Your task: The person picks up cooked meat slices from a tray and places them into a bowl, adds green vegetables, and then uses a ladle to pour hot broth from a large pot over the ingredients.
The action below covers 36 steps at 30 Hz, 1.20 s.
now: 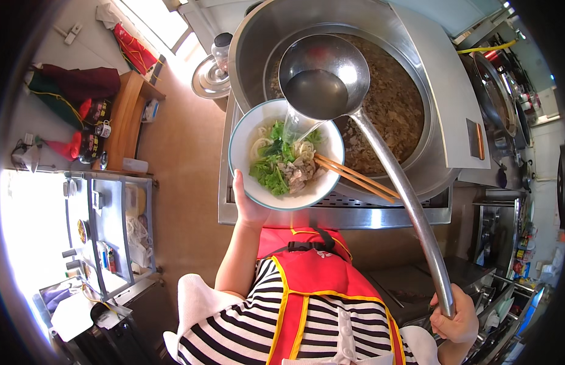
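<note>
My left hand holds a white bowl with a blue-green rim from below and its near left side. In it lie noodles, green leafy herbs and pieces of meat. A pair of wooden chopsticks leans out over the bowl's right side. My right hand grips the end of the long handle of a large metal ladle. The ladle is tilted over the bowl's far edge, and clear liquid runs from it into the bowl. Behind both is a big metal pot of brown, chunky contents.
A metal stove edge runs before me. A flat board covers the pot's right side. A lidded metal container stands at the far left, a wheeled shelf cart at left, and a dark counter at right.
</note>
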### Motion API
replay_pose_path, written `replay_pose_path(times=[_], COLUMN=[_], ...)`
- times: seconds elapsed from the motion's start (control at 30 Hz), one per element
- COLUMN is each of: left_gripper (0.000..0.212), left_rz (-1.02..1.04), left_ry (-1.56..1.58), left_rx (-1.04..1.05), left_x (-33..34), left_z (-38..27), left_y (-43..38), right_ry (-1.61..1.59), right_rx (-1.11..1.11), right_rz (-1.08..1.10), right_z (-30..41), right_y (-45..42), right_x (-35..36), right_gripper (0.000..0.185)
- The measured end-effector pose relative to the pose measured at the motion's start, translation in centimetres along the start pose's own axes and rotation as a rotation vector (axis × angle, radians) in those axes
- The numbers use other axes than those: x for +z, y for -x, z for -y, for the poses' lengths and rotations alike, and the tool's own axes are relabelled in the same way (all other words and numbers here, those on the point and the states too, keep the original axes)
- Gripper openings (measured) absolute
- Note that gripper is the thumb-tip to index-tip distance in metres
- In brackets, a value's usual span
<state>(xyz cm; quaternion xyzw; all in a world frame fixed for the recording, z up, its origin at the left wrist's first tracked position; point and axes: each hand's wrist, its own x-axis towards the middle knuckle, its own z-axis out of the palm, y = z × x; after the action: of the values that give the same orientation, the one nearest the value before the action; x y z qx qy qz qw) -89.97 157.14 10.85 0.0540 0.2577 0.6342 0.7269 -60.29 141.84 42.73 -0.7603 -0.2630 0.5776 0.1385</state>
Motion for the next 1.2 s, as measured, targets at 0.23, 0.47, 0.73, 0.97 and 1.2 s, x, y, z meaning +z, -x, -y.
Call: replay_pose_path(times=[0.23, 0.47, 0.73, 0.97, 1.2], left_gripper=[0.072, 0.069, 0.069, 0.067, 0.069], left_rz=[0.022, -0.02, -0.026, -0.025, -0.011], left_ry=[-0.023, -0.013, -0.011, -0.021, 0.016], left_rx=[0.019, 0.032, 0.032, 0.033, 0.012], left_x=[0.5, 0.0, -0.4, 0.3, 0.1], left_z=[-0.2, -0.1, 0.0, -0.2, -0.2], left_y=[0.1, 0.0, -0.2, 0.1, 0.1], right_ry=[0.153, 0.273, -0.333, -0.22, -0.238], right_rx=[-0.043, -0.11, -0.023, -0.065, -0.084], right_rz=[-0.1, -0.127, 0.309, 0.24, 0.228], right_z=[-0.7, -1.1, -2.4, -1.6, -1.7], right_y=[0.2, -0.3, -2.6, -4.2, -4.4], right_x=[-0.4, -0.5, -2.1, -1.9, -2.3], right_gripper=[0.027, 0.026, 0.032, 0.028, 0.028])
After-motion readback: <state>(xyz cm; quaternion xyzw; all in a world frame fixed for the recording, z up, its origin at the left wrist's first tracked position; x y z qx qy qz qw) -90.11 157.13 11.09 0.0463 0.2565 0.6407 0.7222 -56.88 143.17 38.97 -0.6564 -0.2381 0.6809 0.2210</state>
